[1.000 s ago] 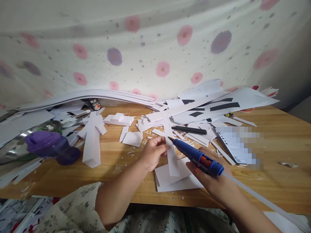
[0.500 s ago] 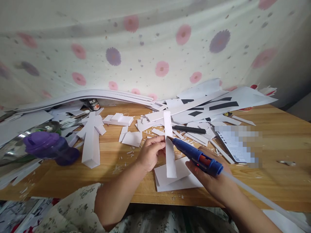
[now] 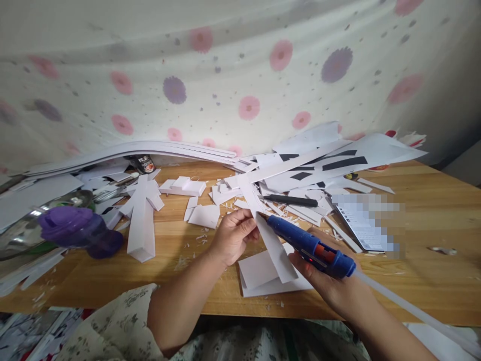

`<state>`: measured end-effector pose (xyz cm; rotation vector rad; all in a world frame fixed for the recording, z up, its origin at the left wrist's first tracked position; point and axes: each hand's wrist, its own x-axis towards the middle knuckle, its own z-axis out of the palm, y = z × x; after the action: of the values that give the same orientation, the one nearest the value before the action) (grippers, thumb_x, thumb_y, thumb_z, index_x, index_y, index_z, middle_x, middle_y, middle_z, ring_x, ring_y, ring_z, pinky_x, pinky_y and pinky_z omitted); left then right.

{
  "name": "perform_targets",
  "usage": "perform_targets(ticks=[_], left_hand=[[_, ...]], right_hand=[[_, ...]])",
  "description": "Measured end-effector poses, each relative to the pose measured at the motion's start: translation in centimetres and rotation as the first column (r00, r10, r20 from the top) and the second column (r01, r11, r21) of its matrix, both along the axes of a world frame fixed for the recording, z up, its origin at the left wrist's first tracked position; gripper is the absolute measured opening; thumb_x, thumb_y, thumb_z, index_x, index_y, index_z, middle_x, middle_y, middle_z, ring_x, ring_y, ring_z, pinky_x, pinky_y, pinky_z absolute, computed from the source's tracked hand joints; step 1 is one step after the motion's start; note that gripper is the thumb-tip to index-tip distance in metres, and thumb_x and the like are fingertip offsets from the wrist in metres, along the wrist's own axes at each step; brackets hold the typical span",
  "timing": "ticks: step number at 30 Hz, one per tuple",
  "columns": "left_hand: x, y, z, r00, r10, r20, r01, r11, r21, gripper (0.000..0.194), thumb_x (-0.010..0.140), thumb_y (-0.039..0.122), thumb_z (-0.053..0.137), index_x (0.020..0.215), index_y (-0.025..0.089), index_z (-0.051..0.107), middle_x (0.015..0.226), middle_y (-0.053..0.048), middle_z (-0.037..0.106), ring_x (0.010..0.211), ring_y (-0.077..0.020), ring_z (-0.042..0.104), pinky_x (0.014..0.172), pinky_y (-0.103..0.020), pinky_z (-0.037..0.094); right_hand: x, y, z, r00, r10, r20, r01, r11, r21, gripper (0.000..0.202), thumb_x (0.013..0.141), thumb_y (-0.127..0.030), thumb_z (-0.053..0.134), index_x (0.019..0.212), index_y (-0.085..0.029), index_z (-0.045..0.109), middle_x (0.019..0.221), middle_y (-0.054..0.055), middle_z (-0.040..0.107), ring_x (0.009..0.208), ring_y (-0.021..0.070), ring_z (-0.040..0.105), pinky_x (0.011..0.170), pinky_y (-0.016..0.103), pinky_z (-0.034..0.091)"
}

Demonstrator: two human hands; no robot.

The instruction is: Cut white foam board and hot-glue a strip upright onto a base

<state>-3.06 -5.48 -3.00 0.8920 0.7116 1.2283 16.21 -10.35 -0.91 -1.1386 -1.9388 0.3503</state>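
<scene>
1. While the left hand pinches the white strip, the right hand grips the blue glue gun, nozzle at the strip's edge
2. Folded white card shows behind the strip's lower end

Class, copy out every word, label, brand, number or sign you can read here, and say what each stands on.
No text can be read for certain.
Black jar: pale marks on its label, too small to read.
Phone: lines of small print, too blurred to read; part is pixelated.
Glue gun: no lettering can be made out.
White sheet: black shapes, no letters visible.
</scene>
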Motion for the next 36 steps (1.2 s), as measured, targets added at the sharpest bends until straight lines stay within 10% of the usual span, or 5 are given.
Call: perform_targets(ticks=[16,36], left_hand=[[0.02,0.19,0.2,0.987,-0.067,0.146,0.058,0.996,0.066,0.035,0.059,0.031,0.086,0.081,0.018,0.063,0.081,-0.001,0.071,0.066,-0.0101,0.06,0.057,-0.02,0.046],[-0.14,0.82,-0.27,0.997,-0.006,0.08,0.0,0.997,0.075,0.039,0.046,0.033,0.09,0.07,0.014,0.065,0.064,0.001,0.066,0.058,-0.0093,0.059,0.055,-0.02,0.047]], right_hand=[[-0.18,-0.23,-0.09,0.993,0.05,-0.109,-0.054,0.998,-0.031,0.027,0.082,-0.035,0.059,0.062,-0.023,0.045,0.06,-0.001,0.05,0.055,0.0154,0.05,0.05,0.028,0.041],[0.38,-0.41,-0.09,0.998,0.021,-0.055,-0.024,0.998,-0.057,0.017,0.082,-0.032,0.057,0.069,-0.023,0.051,0.063,0.0,0.053,0.055,0.016,0.052,0.049,0.03,0.043]])
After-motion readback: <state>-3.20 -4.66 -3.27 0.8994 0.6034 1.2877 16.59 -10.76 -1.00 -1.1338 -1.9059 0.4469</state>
